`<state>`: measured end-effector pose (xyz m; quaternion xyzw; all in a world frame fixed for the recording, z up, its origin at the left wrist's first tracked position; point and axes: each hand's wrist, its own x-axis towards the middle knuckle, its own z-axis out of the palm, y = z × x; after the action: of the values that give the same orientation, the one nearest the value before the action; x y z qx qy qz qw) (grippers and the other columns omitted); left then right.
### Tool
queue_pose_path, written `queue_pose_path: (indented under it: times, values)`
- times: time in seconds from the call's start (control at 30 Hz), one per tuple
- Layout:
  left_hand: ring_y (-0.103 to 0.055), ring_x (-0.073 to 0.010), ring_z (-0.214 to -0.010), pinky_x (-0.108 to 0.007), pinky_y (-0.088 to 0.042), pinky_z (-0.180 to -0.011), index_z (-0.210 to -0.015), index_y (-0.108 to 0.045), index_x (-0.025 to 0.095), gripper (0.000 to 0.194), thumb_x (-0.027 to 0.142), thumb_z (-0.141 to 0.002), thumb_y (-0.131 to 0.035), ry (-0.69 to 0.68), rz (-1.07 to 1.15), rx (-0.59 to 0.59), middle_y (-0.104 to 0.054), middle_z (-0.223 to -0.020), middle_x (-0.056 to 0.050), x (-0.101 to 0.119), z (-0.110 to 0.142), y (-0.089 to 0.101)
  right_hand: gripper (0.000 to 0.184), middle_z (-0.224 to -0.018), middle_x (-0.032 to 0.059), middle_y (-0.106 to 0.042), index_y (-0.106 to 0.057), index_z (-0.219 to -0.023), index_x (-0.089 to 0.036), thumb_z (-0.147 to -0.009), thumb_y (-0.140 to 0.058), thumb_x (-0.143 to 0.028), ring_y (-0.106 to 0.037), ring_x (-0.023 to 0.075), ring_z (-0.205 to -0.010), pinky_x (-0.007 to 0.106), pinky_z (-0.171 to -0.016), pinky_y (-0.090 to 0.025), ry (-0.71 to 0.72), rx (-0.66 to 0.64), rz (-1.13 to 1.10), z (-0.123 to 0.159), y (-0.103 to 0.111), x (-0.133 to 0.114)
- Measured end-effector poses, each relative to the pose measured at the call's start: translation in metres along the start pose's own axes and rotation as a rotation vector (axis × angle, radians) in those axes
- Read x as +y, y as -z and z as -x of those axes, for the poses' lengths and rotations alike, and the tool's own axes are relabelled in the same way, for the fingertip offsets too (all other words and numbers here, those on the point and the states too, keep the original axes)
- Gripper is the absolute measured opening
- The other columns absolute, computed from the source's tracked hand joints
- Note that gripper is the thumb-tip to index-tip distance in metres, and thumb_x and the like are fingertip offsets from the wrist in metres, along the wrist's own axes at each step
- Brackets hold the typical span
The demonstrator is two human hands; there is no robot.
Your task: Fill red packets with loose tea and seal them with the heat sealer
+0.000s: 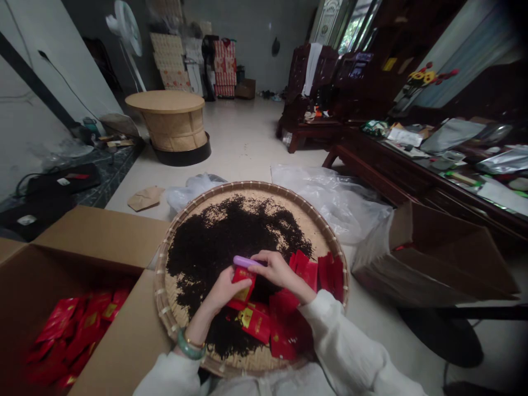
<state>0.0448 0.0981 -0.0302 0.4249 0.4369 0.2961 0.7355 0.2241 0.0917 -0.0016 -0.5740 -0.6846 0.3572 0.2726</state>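
home living room, carved wooden chairs (313,71), standing fan (128,28), stacked boxes (168,58)

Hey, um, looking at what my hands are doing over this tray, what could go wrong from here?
The purple tool in your right hand could slip at the top of the red packet in your left hand. Your right sleeve might drag the packets lying beside it. Those against the tray's rim may tip over the edge.
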Motion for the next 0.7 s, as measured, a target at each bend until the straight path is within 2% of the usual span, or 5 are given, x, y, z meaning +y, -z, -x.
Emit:
queue_pose_path:
  times: [0.1,0.2,0.33,0.53,0.7]
  values:
    - [-0.069,-0.024,-0.07,-0.031,-0.052,-0.065,-0.088,-0.063,0.008,0.048,0.036,-0.054,-0.082,0.093,-0.065,-0.045,-0.071,-0.077,-0.011,-0.004,0.003,0.0,0.033,-0.095,0.0058,-0.07,-0.072,-0.102,-0.017,-0.076,-0.071,-0.037,-0.062,0.0196,-0.083,0.027,-0.072,-0.043,-0.061,-0.02,-0.02,0.0,0.006,0.0]
    - [-0.07,-0.0236,-0.07,-0.03,-0.052,-0.064,-0.091,-0.063,0.009,0.049,0.037,-0.056,-0.082,0.066,-0.057,-0.026,-0.071,-0.076,-0.011,-0.004,0.004,-0.001,0.036,-0.095,0.0058,-0.07,-0.072,-0.101,-0.016,-0.073,-0.073,-0.038,-0.062,0.0199,-0.082,0.027,-0.07,-0.043,-0.07,-0.059,-0.02,0.0,0.011,0.002]
    - [-0.07,-0.0235,-0.069,-0.029,-0.052,-0.062,-0.089,-0.062,0.008,0.049,0.038,-0.056,-0.081,0.053,-0.065,-0.031,-0.071,-0.075,-0.01,-0.002,0.003,0.0,0.027,-0.092,0.0047,-0.07,-0.072,-0.099,-0.018,-0.079,-0.068,-0.036,-0.061,0.0182,-0.081,0.027,-0.071,-0.042,-0.022,-0.028,-0.021,0.001,0.013,0.004]
    - [-0.069,-0.0225,-0.067,-0.03,-0.052,-0.063,-0.09,-0.062,0.008,0.049,0.039,-0.056,-0.081,0.06,-0.087,-0.038,-0.07,-0.074,-0.01,-0.004,0.003,0.001,0.029,-0.094,0.0066,-0.068,-0.071,-0.1,-0.015,-0.078,-0.07,-0.034,-0.06,0.0181,-0.081,0.026,-0.071,-0.042,-0.002,-0.02,-0.01,0.0,0.01,0.001]
    - [-0.068,-0.0227,-0.073,-0.031,-0.052,-0.068,-0.092,-0.063,0.009,0.051,0.04,-0.056,-0.081,0.022,-0.052,-0.005,-0.071,-0.083,-0.009,-0.004,0.001,-0.001,0.025,-0.087,0.0045,-0.067,-0.072,-0.097,-0.017,-0.08,-0.068,-0.035,-0.058,0.0161,-0.076,0.025,-0.068,-0.039,0.026,-0.003,0.026,0.0,0.007,0.002]
